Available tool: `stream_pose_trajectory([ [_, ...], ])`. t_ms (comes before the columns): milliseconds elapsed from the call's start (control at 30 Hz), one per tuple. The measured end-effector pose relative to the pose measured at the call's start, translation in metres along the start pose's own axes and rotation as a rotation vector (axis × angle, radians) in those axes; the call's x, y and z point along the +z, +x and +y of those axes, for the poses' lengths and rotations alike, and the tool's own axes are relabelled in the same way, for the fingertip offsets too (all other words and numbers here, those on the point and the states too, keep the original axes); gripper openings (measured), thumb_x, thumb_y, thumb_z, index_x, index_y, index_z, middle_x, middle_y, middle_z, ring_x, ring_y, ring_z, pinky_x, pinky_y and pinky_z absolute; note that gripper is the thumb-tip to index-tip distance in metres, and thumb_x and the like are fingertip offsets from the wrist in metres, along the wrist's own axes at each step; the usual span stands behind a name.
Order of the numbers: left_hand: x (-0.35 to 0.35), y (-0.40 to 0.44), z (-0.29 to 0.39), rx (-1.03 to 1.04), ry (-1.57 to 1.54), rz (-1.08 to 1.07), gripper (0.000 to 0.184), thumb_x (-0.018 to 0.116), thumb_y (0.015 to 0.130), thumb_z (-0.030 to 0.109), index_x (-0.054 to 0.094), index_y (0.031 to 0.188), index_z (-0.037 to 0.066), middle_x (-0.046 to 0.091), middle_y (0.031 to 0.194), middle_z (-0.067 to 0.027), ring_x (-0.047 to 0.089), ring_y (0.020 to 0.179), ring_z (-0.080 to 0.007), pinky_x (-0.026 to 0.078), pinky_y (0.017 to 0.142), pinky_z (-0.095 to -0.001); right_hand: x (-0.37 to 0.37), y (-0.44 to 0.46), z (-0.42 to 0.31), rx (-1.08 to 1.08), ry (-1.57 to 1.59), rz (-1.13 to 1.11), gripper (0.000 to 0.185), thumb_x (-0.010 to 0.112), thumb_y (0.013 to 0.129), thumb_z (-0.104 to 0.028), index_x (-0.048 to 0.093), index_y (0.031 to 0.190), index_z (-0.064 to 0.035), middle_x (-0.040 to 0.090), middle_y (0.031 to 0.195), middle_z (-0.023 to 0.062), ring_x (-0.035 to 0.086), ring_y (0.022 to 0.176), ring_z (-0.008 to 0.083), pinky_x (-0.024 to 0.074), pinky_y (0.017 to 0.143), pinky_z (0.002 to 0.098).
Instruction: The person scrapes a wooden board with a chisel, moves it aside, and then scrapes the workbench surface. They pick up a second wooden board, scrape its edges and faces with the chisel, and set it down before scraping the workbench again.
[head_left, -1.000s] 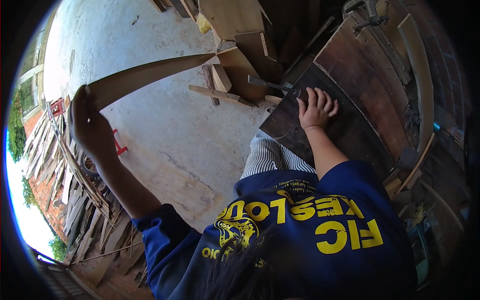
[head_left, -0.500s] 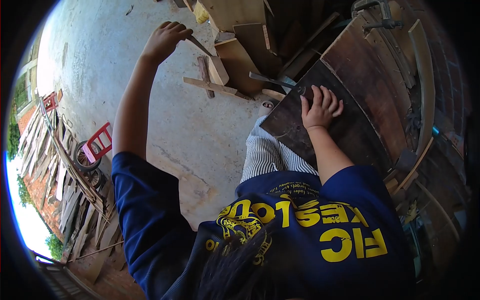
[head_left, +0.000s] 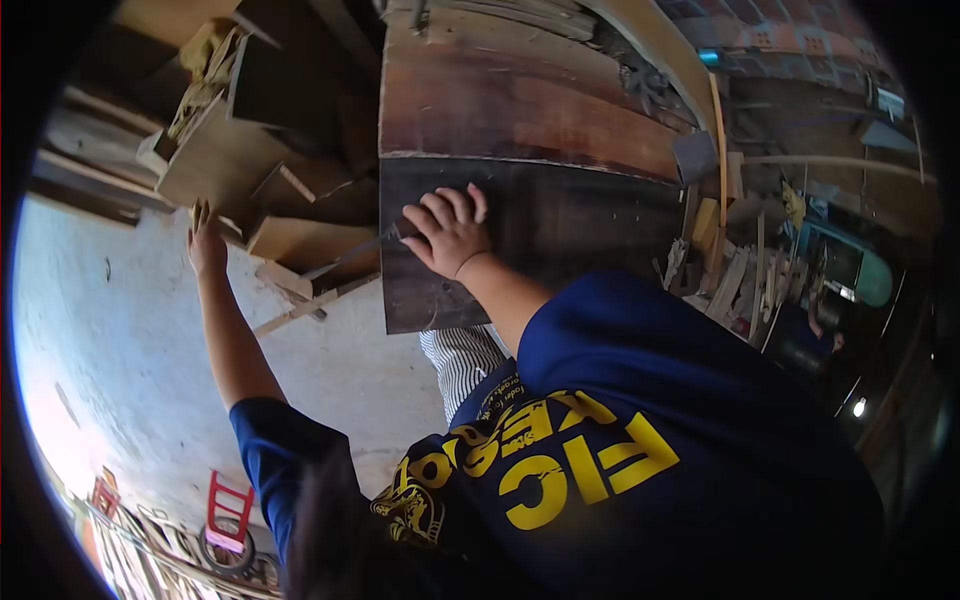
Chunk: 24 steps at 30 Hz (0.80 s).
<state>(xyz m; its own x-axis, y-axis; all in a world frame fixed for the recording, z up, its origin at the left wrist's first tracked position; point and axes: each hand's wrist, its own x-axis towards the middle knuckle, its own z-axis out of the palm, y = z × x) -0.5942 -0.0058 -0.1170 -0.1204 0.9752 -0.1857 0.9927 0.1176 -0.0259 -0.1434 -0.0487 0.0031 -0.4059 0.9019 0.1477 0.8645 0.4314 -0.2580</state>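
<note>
On the left, my left hand (head_left: 206, 245) reaches out at the edge of the wood pile. Its fingers are closed on a thin strip of wood (head_left: 233, 236), partly lost against the boards behind. My right hand (head_left: 448, 232) rests over a dark board (head_left: 570, 220) in front of me, fingers curled around the dark handle (head_left: 404, 229) of a tool. A narrow grey metal blade (head_left: 345, 257) sticks out from it past the board's left edge. My palm hides most of the handle, so the tool's exact kind cannot be told.
A reddish-brown panel (head_left: 520, 105) adjoins the dark board. Boards and offcuts (head_left: 310, 245) lie at the left, on a concrete floor (head_left: 130, 310). A red-framed wheeled cart (head_left: 229, 510) stands at lower left. Wood scraps (head_left: 735, 285) and another person's arm (head_left: 815, 315) are at right.
The view has swung to the right, showing more of the workshop there. My left hand has moved lower, against the wood pile. My right hand stays at the tool handle over the dark board.
</note>
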Motion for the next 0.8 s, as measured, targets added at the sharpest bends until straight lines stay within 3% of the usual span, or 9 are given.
stream_pose_trajectory([
  [67,-0.026,-0.010,0.024,-0.091,0.091,-0.132,0.057,0.040,0.083,-0.001,0.041,0.136,0.019,0.024,0.152,-0.0005,0.021,0.140,-0.0217,0.025,0.110,-0.0450,-0.002,-0.001,-0.002,0.015,-0.003,0.010,0.040,0.063,0.077,-0.043,0.055,0.112,-0.0260,0.049,0.117,0.0000,0.040,0.117,0.0224,0.0145,0.104,0.0559],
  [200,-0.003,-0.059,0.037,-0.192,-0.103,0.057,0.066,0.049,0.081,0.003,0.035,0.141,0.024,0.022,0.152,-0.0067,0.021,0.139,-0.0325,0.026,0.109,-0.0476,-0.001,0.000,-0.001,0.019,0.004,0.062,0.040,0.065,0.075,-0.043,0.057,0.111,-0.0260,0.051,0.111,-0.0007,0.042,0.115,0.0215,0.0146,0.105,0.0535],
  [267,0.034,-0.096,0.046,-0.256,-0.396,0.183,0.056,0.055,0.086,0.016,0.038,0.139,0.014,0.021,0.150,-0.0195,0.019,0.138,-0.0387,0.027,0.107,-0.0524,-0.002,-0.001,-0.002,0.021,0.016,0.059,0.038,0.064,0.077,-0.043,0.057,0.111,-0.0266,0.051,0.112,-0.0020,0.042,0.116,0.0195,0.0136,0.106,0.0523],
  [300,0.054,-0.117,0.057,-0.289,-0.490,0.261,0.053,0.054,0.089,0.024,0.039,0.137,0.006,0.030,0.144,-0.0245,0.029,0.134,-0.0391,0.031,0.105,-0.0499,-0.002,0.000,-0.002,0.046,0.023,0.082,0.038,0.064,0.077,-0.043,0.057,0.111,-0.0266,0.051,0.112,-0.0020,0.042,0.116,0.0195,0.0136,0.106,0.0523],
  [400,-0.018,-0.167,0.173,-0.764,-1.020,0.043,0.049,0.054,0.092,0.035,0.050,0.124,-0.001,0.052,0.125,-0.0243,0.052,0.113,-0.0356,0.042,0.095,-0.0399,-0.001,-0.002,0.000,0.056,0.031,0.094,0.037,0.064,0.077,-0.041,0.056,0.110,-0.0265,0.052,0.112,-0.0032,0.044,0.115,0.0181,0.0148,0.106,0.0512],
  [433,-0.021,-0.178,0.205,-0.692,-1.134,0.073,0.051,0.047,0.095,0.036,0.047,0.127,-0.004,0.055,0.122,-0.0233,0.054,0.110,-0.0324,0.041,0.095,-0.0379,-0.001,-0.002,0.000,0.041,0.040,0.100,0.037,0.064,0.077,-0.041,0.056,0.110,-0.0263,0.052,0.112,-0.0034,0.044,0.115,0.0177,0.0153,0.106,0.0511],
  [600,-0.088,-0.182,0.335,-0.549,-0.852,0.019,0.052,0.034,0.097,0.041,0.051,0.115,-0.005,0.055,0.113,-0.0264,0.058,0.097,-0.0393,0.048,0.083,-0.0441,0.010,-0.007,0.003,0.052,0.084,0.198,0.041,0.065,0.075,-0.042,0.057,0.110,-0.0238,0.054,0.113,-0.0025,0.045,0.115,0.0194,0.0175,0.107,0.0517],
  [667,-0.085,-0.180,0.347,-0.516,-0.315,0.151,0.048,0.031,0.097,0.038,0.051,0.105,-0.005,0.057,0.103,-0.0241,0.057,0.094,-0.0404,0.048,0.077,-0.0476,0.009,-0.011,-0.001,0.092,0.041,0.238,0.041,0.065,0.075,-0.043,0.058,0.109,-0.0230,0.054,0.113,-0.0025,0.045,0.115,0.0198,0.0172,0.107,0.0516],
  [800,-0.091,-0.181,0.352,-0.480,-0.332,0.219,0.045,0.030,0.097,0.036,0.050,0.102,-0.004,0.057,0.100,-0.0227,0.058,0.092,-0.0386,0.048,0.074,-0.0492,-0.004,-0.036,0.024,0.204,0.053,0.267,0.043,0.065,0.076,-0.043,0.058,0.110,-0.0180,0.053,0.116,0.0005,0.044,0.116,0.0225,0.0176,0.106,0.0550],
])
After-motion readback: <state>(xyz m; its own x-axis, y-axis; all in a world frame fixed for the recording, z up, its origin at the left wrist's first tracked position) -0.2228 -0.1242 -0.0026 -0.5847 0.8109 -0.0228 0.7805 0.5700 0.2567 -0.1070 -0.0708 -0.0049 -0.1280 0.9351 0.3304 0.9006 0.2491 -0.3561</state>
